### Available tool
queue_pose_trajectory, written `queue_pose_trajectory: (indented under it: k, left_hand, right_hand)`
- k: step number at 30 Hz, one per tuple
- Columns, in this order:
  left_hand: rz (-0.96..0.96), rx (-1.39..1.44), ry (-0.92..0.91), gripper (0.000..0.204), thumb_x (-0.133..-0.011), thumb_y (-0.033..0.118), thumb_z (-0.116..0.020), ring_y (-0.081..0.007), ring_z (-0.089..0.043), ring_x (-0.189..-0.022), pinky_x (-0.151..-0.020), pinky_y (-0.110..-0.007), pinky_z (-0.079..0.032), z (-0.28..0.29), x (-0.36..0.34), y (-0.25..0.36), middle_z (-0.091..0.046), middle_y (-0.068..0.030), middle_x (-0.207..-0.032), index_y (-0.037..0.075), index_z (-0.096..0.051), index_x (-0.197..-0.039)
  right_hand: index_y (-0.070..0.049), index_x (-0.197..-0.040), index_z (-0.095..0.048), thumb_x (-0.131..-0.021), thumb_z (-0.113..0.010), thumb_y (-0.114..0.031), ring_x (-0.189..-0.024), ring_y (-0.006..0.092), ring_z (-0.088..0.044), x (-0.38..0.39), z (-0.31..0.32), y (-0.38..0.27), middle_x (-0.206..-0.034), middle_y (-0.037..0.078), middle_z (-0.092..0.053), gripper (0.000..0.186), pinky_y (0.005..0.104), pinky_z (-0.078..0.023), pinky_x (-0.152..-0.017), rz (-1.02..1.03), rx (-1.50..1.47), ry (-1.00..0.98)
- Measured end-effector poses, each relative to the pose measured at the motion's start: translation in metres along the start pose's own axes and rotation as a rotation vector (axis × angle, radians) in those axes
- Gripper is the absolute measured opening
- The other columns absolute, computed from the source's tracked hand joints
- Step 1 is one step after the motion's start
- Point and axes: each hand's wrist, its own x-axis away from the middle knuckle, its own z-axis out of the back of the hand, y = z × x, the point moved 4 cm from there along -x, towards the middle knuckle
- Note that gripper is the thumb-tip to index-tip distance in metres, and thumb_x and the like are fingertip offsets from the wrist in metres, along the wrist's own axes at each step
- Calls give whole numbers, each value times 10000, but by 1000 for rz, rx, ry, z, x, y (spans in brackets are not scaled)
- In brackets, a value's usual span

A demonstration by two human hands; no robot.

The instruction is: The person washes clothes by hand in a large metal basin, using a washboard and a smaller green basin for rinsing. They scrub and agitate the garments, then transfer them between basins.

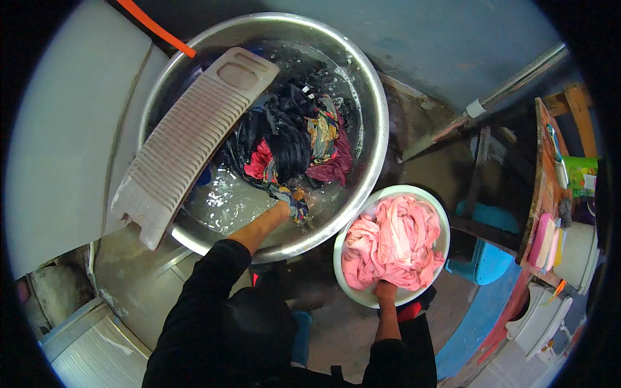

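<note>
My left hand (280,211) reaches into a large metal basin (380,139) of sudsy water. It is closed on the end of a multicoloured patterned cloth (294,200), which bunches up around its fingers. Beside that cloth, black wet laundry (288,139) lies in a heap with red and maroon pieces. My right hand (386,290) is over the near rim of a smaller white basin (341,262). Its fingers disappear into a pile of pink wet cloth (404,236), so their grip is hidden.
A pale ribbed washboard (187,142) leans across the metal basin's left side. An orange hose (155,24) ends at its far rim. To the right stand a metal pole (495,97), a blue plastic stool (488,258) and a wooden shelf (540,194) with brushes and sponges. A white panel (71,136) borders the left.
</note>
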Motion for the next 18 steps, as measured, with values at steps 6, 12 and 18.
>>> queue_pose_trajectory:
  k: [6, 12, 18]
  left_hand:
    - [-44, 24, 11, 568, -842, 469, -463, -331, -506, -1110, -973, -414, -373, 1, -3, 6, -538, -131, -1241, 62, -501, -1236]
    - [-64, 1, 44, 571, -839, 471, -464, -331, -511, -1097, -964, -405, -384, 1, -3, -4, -537, -121, -1241, 59, -499, -1232]
    - [77, -681, -129, 529, -831, 482, -464, -322, -550, -1029, -903, -439, -413, -35, -21, -40, -593, -124, -1149, 92, -572, -1173]
  right_hand:
    - [-98, -850, -681, -597, -702, -221, -871, 276, -635, -1, -28, 24, -929, 95, -659, 283, 410, -507, -729, 88, 94, 208]
    - [-91, -1098, -621, -720, -646, -344, -1077, 308, -564, -4, -13, 19, -1172, 133, -590, 456, 432, -456, -885, -138, -40, -178]
    - [-103, -1098, -620, -750, -630, -340, -1074, 291, -567, 4, -4, 16, -1152, 121, -601, 421, 418, -456, -883, -44, 122, -230]
